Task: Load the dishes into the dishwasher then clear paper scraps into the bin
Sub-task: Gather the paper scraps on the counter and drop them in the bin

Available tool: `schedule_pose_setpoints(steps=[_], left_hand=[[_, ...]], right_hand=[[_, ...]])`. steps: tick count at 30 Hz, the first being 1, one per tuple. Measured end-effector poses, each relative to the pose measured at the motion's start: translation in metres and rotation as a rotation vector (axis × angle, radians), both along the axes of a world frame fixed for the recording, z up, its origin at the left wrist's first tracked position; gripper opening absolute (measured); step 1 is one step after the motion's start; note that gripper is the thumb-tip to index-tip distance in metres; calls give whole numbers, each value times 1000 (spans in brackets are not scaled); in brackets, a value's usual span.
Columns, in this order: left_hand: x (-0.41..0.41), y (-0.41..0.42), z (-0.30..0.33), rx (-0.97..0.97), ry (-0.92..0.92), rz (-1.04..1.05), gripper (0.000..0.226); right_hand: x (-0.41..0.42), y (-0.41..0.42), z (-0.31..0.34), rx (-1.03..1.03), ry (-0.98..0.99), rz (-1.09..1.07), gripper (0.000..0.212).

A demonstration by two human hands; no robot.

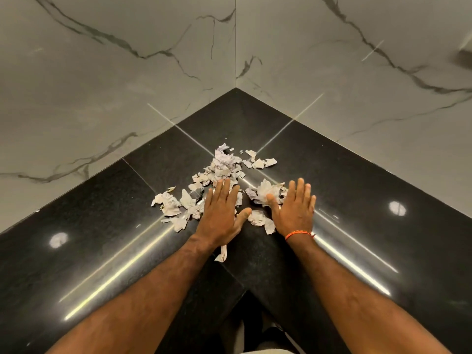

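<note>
The left hand (220, 212) and right hand (293, 209) are laid flat, fingers straight, palms down, apart, nothing gripped. Torn, crumpled white paper scraps (224, 167) are spread between them and from 9 to 1 o'clock on the polished black stone corner countertop (370, 200). An orange thread band (298, 234) is worn on the right wrist. Veined white marble walls (102, 85) are met behind.

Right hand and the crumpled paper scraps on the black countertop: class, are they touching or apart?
Touching. The head view shows the right hand flat, its thumb lying against the crumpled paper scraps on the black countertop.
</note>
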State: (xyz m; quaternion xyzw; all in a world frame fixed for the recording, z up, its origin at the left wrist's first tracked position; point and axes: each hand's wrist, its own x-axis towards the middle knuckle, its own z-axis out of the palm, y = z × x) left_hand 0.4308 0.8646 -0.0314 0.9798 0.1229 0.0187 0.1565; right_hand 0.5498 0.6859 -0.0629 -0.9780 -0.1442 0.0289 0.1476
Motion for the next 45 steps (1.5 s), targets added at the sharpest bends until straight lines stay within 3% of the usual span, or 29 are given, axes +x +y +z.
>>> schedule_pose_setpoints(steps=[2,5,7,12,15,19,22,25,28,33,35,37,41,43,45], left_hand=[[11,0,2,-4,36,4,78],[26,5,7,-37,74,56,76],[32,12,11,-33,88,78,75],[36,36,18,-29,95,120,74],[41,47,21,-31,126,161,76],[45,58,21,-46,113,220,75],[43,66,20,-52,121,246,73],[38,73,22,-59,128,255,73],[34,77,24,-71,121,256,74],[25,74,19,-121,89,257,71],[23,69,16,-142,66,241,67],[23,65,15,-172,26,238,62],[21,60,12,-253,-101,265,49],[18,60,12,-299,-166,303,44],[14,61,12,-326,-225,338,41]], right_hand=[[7,8,-3,5,69,-22,89],[14,23,-1,126,54,234,72],[29,30,3,230,36,293,66],[95,52,5,135,119,163,74],[113,78,1,93,125,284,72],[108,116,0,237,158,577,61],[122,152,8,316,207,579,69],[130,185,19,218,288,613,79],[120,189,23,81,295,780,60],[106,144,29,185,353,871,43],[101,124,40,293,418,787,48],[94,107,45,324,335,689,62],[57,93,28,59,174,767,107],[39,96,14,-27,112,800,111],[26,102,8,-71,46,798,101]])
